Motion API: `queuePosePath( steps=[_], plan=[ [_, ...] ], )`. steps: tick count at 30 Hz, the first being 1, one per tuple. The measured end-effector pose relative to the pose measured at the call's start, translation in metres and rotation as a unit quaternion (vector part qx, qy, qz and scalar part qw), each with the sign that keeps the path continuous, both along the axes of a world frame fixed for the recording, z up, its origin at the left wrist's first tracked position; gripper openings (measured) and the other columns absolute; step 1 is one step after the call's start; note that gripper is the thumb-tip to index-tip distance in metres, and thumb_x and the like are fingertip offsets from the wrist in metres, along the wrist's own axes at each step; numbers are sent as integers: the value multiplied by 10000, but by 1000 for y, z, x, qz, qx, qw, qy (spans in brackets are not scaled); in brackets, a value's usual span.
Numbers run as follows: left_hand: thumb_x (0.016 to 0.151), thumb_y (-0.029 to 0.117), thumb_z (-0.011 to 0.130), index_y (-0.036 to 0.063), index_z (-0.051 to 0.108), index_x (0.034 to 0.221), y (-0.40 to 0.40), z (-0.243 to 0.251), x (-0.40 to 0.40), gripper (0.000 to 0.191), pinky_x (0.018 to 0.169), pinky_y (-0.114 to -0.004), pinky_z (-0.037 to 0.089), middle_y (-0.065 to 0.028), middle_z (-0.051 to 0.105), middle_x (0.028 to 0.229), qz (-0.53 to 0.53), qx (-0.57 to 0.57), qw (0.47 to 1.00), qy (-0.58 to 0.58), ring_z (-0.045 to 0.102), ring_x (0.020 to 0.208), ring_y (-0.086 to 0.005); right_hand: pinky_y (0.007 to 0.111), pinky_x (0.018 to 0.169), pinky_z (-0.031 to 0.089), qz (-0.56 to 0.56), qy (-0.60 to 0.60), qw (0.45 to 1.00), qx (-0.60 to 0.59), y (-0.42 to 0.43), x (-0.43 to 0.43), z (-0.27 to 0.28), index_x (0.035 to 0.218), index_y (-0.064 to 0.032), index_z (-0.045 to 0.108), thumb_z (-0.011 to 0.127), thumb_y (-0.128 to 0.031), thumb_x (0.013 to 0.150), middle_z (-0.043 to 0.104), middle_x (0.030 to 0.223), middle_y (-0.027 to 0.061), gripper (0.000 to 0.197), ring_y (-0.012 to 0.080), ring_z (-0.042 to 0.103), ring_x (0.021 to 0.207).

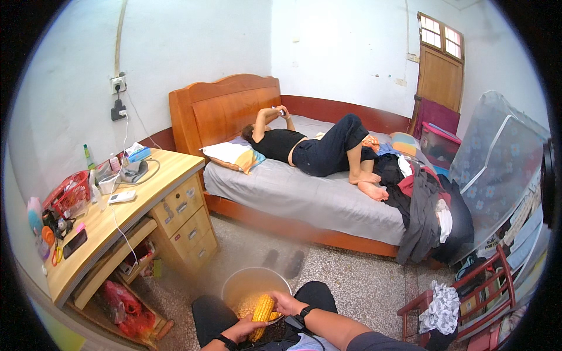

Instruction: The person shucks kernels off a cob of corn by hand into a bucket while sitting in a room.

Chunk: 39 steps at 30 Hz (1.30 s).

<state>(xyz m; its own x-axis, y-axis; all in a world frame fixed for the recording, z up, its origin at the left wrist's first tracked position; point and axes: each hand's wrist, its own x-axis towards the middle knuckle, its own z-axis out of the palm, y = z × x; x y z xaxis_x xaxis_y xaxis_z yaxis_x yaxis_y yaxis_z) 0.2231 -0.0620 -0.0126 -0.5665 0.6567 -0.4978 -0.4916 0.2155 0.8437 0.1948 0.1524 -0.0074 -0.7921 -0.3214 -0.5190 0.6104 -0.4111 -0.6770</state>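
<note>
An ear of dried yellow corn (263, 309) slants over a large round metal pot (230, 281) between my knees. My left hand (246, 327) grips the ear around its lower part. At its upper end the fingers of my right hand (285, 302) press against the kernels. More yellow corn shows just under the right hand, but I cannot tell whether it is a second ear. Loose kernels (246, 306) lie in the bottom of the pot, partly hidden by the ear and my hands.
A wooden desk (175, 164) at the left bears a smartphone (75, 244), scissors (57, 255) and a red basket (72, 191). Ahead, a person (281, 147) lies on a bed (285, 210) holding a phone. Dark slippers (294, 264) rest beyond the pot. A red chair (505, 281) stands right.
</note>
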Motion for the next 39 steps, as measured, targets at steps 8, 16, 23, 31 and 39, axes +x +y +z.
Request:
queuePosePath(
  steps=[8, 16, 23, 31, 39],
  plan=[
    [875, 147, 697, 20, 501, 1303, 5, 13, 4, 488, 831, -284, 482, -47, 626, 1097, -16, -13, 1000, 0, 599, 965, -143, 332, 801, 527, -20, 22, 999, 24, 0, 5, 5, 1222, -71, 560, 460, -288, 977, 663, 1107, 49, 342, 172, 650, 980],
    [879, 160, 697, 25, 520, 1289, 0, 3, 2, 466, 828, -284, 479, -44, 630, 1087, -11, 7, 1000, 7, 598, 967, -145, 366, 904, 505, -39, 53, 998, 23, -5, 5, 0, 1221, -28, 588, 444, -255, 993, 642, 1140, 87, 352, 207, 624, 1026],
    [903, 268, 690, 48, 559, 1205, -2, 0, 4, 396, 775, -272, 467, -11, 618, 996, 10, 33, 999, 18, 574, 880, -117, 363, 911, 501, -37, 57, 998, -15, -5, 6, 9, 1222, -12, 580, 465, -258, 994, 636, 1136, 86, 354, 205, 616, 1038],
    [893, 181, 683, 40, 523, 1293, 0, 12, 5, 453, 829, -284, 475, -40, 634, 1076, 4, 0, 1000, -13, 600, 947, -144, 379, 913, 507, -29, 41, 999, -11, -6, 13, 27, 1238, -26, 565, 445, -246, 1006, 638, 1132, 93, 342, 216, 626, 1027],
    [889, 200, 696, 38, 522, 1298, 0, 5, 4, 473, 840, -292, 474, -45, 636, 1102, -1, 9, 999, -35, 600, 962, -148, 378, 918, 507, -9, 53, 998, -12, -2, 7, 11, 1283, -15, 542, 419, -263, 1016, 621, 1160, 88, 384, 216, 616, 1049]
  ],
)
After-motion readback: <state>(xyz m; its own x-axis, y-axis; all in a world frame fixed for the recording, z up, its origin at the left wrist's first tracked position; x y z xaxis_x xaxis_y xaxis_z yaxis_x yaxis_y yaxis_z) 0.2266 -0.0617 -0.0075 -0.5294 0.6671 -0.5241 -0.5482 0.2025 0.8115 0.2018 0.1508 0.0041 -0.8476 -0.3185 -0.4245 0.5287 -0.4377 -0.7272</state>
